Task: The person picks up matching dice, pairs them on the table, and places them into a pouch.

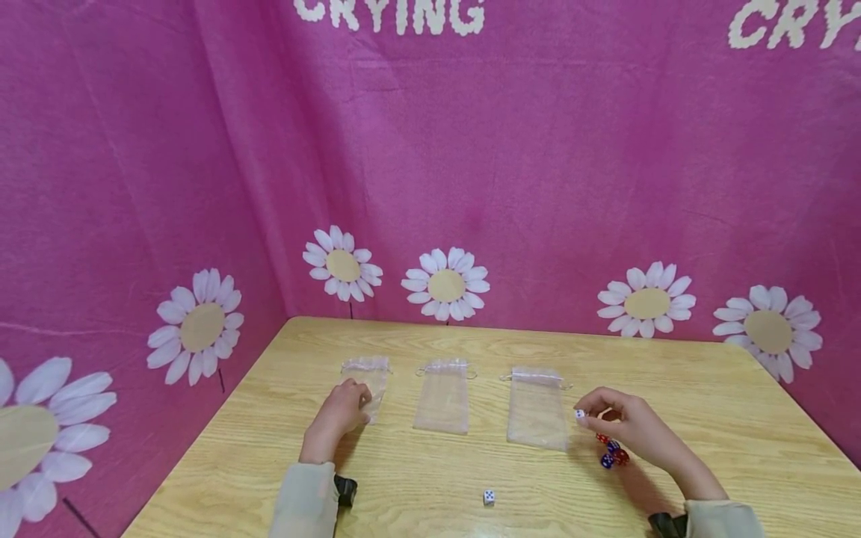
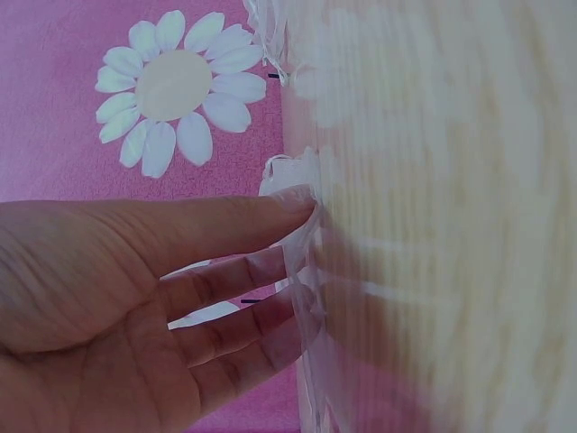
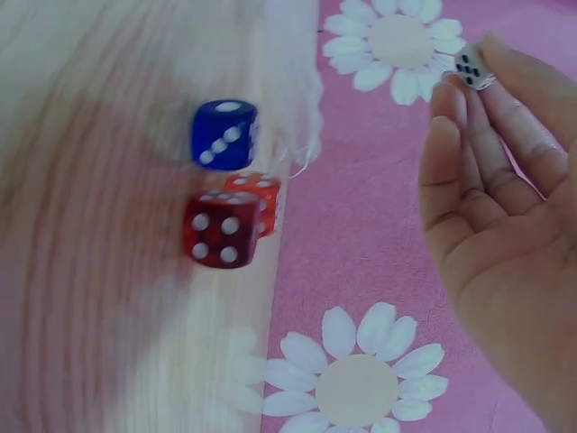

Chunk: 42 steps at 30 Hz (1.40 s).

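Three sheer white drawstring pouches lie in a row on the wooden table (image 1: 706,418). My left hand (image 1: 356,405) rests on the left pouch (image 1: 370,371). In the left wrist view my left hand (image 2: 302,257) has the pouch's thin edge (image 2: 302,180) between thumb and fingers. My right hand (image 1: 584,415) hovers beside the right pouch (image 1: 537,411) and pinches a small white die (image 1: 579,414) at its fingertips. The right wrist view shows the same white die (image 3: 471,65) in my right hand (image 3: 469,81). Below that hand lie a blue die (image 3: 224,133) and two red dice (image 3: 221,227).
The middle pouch (image 1: 442,400) lies flat between the other two. A second white die (image 1: 489,497) sits alone near the table's front edge. Pink cloth with daisies (image 1: 446,285) walls the table at the back and left.
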### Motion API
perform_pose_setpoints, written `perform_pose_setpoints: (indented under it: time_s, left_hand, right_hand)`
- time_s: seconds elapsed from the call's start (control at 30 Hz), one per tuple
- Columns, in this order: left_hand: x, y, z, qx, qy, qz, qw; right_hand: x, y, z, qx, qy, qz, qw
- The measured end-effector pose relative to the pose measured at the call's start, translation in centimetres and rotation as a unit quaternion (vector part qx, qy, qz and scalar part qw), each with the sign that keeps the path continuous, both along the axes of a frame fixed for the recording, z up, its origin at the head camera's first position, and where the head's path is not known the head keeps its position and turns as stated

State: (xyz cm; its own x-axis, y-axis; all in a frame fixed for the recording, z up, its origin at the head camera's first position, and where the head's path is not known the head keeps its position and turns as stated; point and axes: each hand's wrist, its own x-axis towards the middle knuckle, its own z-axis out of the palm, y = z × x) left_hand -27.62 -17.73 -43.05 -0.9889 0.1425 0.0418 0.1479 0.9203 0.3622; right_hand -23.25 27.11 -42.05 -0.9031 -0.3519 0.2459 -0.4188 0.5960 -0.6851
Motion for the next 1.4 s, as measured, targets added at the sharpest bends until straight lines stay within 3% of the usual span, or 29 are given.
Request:
perform_pose_setpoints:
  time_s: [0.13,0.33,0.5,0.83,1.17,1.4]
  left_hand:
    - [0.1,0.0,-0.1,0.000,0.007,-0.002,1.0000]
    - [0.1,-0.1,-0.2,0.002,0.007,0.000,1.0000]
    - [0.1,-0.2,-0.2,0.002,0.004,0.000,1.0000]
    - [0.3,-0.2,-0.1,0.004,0.005,-0.002,1.0000]
    - [0.2,-0.1,-0.1,0.002,0.006,-0.001,1.0000]
    - [0.1,-0.1,0.0,0.002,0.002,-0.001,1.0000]
  right_hand:
    - [0.3,0.0,0.5,-0.037,-0.036,-0.005,0.9987]
    - [0.6,-0.3,0.8,-0.064,-0.056,0.003,0.9964]
    - [0.7,-1.4,0.7,-0.070,-0.047,0.018,0.9963]
    - [0.9,-5.1,-0.2,-0.073,-0.027,0.086,0.9933]
    - [1.7,-7.8,-0.9,-0.052,0.017,0.116,0.9918]
    - [2.1,-9.1,-1.4,0.009,0.030,0.153,0.9877]
